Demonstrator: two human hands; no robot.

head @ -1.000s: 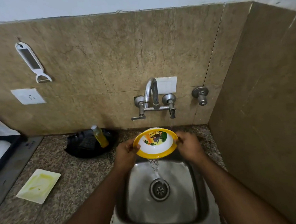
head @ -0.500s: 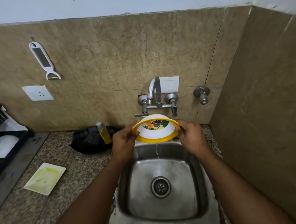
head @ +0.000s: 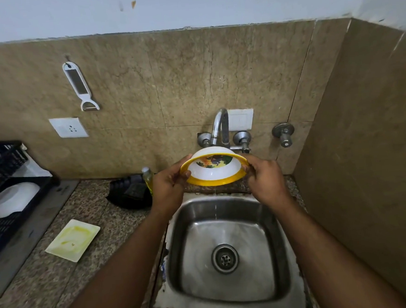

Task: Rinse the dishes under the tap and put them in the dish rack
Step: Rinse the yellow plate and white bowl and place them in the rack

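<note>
Item 1, bowl point(head: 214, 171): white w/ yellow rim, printed picture inside. Held tilted, opening toward the camera, above the back edge of the sink point(head: 231, 293), just below the tap point(head: 220, 126). Thin trickle drips from its lower rim into the basin.

Item 2, left hand point(head: 168, 185): fingers curled round the bowl's left rim, thumb on the inner edge. Grasping.

Item 3, right hand point(head: 265, 177): fingers curled round the right rim, pinching it. Grasping.

Item 4, dish rack point(head: 6, 191): black, far left on the desk point(head: 101, 223), well apart from the sink. One white dish point(head: 14, 199) lies in it.

Item 5, square plate point(head: 72, 240): pale, yellowish smears, flat on the desk btwn rack and sink. Looks unrinsed.

Item 6, misc: soap bottle point(head: 147, 175) partly behind left hand, beside a black object point(head: 130, 191); peeler point(head: 79, 86) hung on wall.

Step in hand (est.): bowl rinsed, being tipped to drain.

Next move calls for: carry bowl left across the desk to the rack, probably one-handed, firm hold since wet rim may slip; set it next to the white dish. Square plate prob. next under the tap.
</note>
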